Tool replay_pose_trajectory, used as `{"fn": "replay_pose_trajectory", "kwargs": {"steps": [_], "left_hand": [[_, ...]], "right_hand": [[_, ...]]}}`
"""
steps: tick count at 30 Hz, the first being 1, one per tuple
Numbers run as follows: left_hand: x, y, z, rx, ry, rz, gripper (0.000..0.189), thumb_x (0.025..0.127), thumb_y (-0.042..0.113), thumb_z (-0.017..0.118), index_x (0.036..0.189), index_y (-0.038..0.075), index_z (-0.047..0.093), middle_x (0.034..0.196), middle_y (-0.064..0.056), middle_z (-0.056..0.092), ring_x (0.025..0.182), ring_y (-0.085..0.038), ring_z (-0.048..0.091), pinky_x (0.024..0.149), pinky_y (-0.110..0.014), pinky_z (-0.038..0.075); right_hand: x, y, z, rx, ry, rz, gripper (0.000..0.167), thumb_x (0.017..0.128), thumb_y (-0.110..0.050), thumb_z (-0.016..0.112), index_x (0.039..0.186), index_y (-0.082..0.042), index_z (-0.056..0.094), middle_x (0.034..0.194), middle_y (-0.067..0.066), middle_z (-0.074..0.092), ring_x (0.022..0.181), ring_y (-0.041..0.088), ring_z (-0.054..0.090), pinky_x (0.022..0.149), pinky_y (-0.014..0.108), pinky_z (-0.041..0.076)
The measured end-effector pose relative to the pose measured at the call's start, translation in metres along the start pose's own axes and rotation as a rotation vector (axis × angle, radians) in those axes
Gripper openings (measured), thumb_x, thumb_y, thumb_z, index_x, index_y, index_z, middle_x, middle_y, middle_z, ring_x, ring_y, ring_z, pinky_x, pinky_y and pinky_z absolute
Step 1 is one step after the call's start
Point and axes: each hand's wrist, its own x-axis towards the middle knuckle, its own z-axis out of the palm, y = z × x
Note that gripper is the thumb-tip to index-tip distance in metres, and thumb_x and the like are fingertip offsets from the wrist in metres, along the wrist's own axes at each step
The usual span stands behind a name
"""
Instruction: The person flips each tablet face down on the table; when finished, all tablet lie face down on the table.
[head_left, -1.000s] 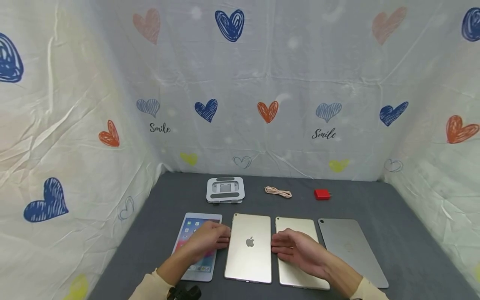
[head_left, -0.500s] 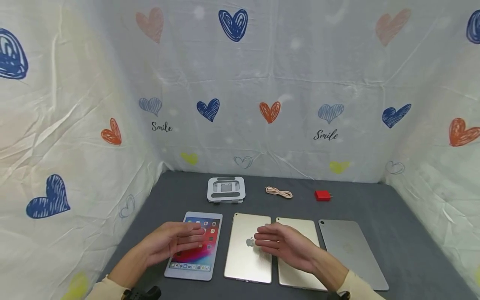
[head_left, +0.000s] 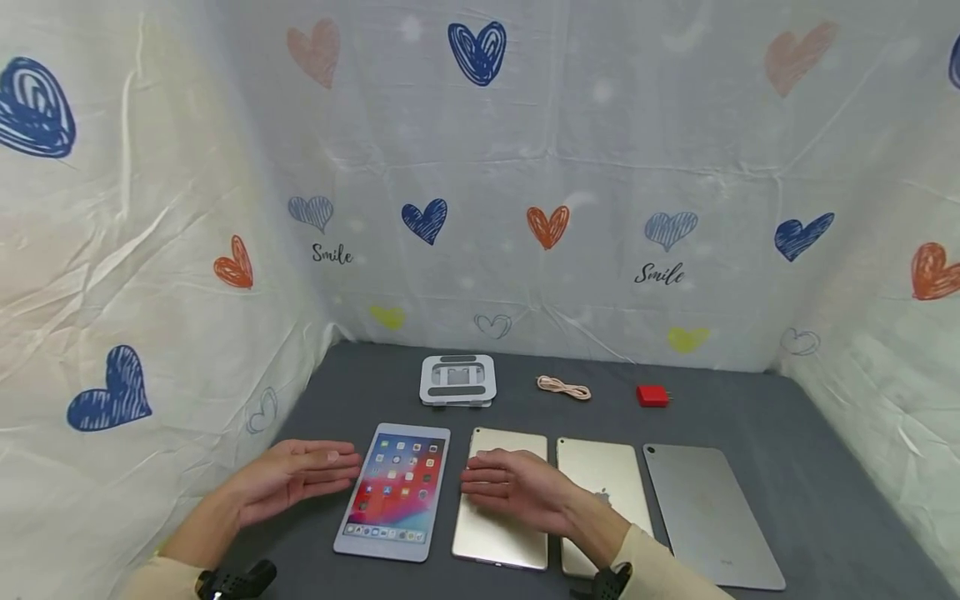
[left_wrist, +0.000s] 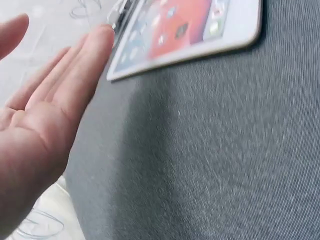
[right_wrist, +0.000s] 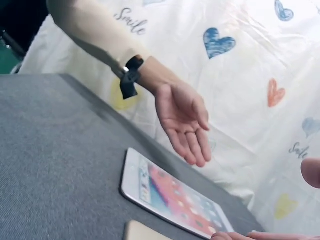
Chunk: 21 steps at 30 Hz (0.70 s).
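Observation:
A white tablet (head_left: 394, 492) lies face up with its screen lit, showing rows of app icons. My left hand (head_left: 295, 479) is held to the left of it, fingers straight and palm turned toward the tablet, fingertips near its left edge. In the left wrist view the left hand (left_wrist: 55, 95) holds nothing. My right hand (head_left: 517, 487) hovers over a gold tablet (head_left: 498, 546) lying face down, fingers straight and pointing left. Its fingertips reach that tablet's left side and hide its logo. The right forearm partly covers a second gold tablet (head_left: 600, 467), also face down.
A grey tablet (head_left: 708, 508) lies face down at the right of the row. Behind the row, on the dark grey table (head_left: 780, 417), are a folded silver stand (head_left: 458, 381), a pinkish coiled cable (head_left: 562, 387) and a red charger plug (head_left: 652, 396). Heart-printed cloth (head_left: 480, 167) surrounds the table.
Both hands have moved left: the left one from beside the middle gold tablet across the white tablet to its left, the right one from the second gold tablet to the first.

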Motion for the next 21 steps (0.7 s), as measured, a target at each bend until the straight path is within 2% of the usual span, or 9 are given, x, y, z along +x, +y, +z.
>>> {"fn": "replay_pose_trajectory", "kwargs": {"steps": [8,14,21], "left_hand": [[0.006,-0.012,-0.011,0.101,0.094,-0.069,0.069,0.113,0.014,0.060,0.158,-0.027,0.027,0.153,-0.031,0.061,0.130,-0.026,0.072,0.113,-0.045,0.060],[0.012,-0.018,-0.011,0.142,0.104,-0.071,0.068,0.114,0.018,0.061,0.156,-0.026,0.032,0.152,-0.031,0.062,0.129,-0.025,0.072,0.112,-0.045,0.060],[0.022,-0.017,-0.005,0.200,0.139,-0.062,0.063,0.112,0.020,0.064,0.152,-0.024,0.043,0.146,-0.027,0.068,0.124,-0.022,0.074,0.109,-0.044,0.062]], "right_hand": [[0.019,0.019,0.018,0.015,0.024,0.029,0.078,0.107,-0.037,0.066,0.158,0.016,0.039,0.157,0.034,0.053,0.150,0.049,0.052,0.130,0.058,0.040],[0.025,0.029,0.027,0.010,0.060,0.017,0.078,0.107,-0.037,0.060,0.157,0.018,0.038,0.156,0.034,0.053,0.150,0.050,0.051,0.131,0.059,0.038],[0.022,0.024,0.034,0.004,0.056,0.037,0.085,0.103,-0.041,0.057,0.158,0.020,0.033,0.161,0.034,0.048,0.151,0.050,0.048,0.134,0.060,0.031]]}}
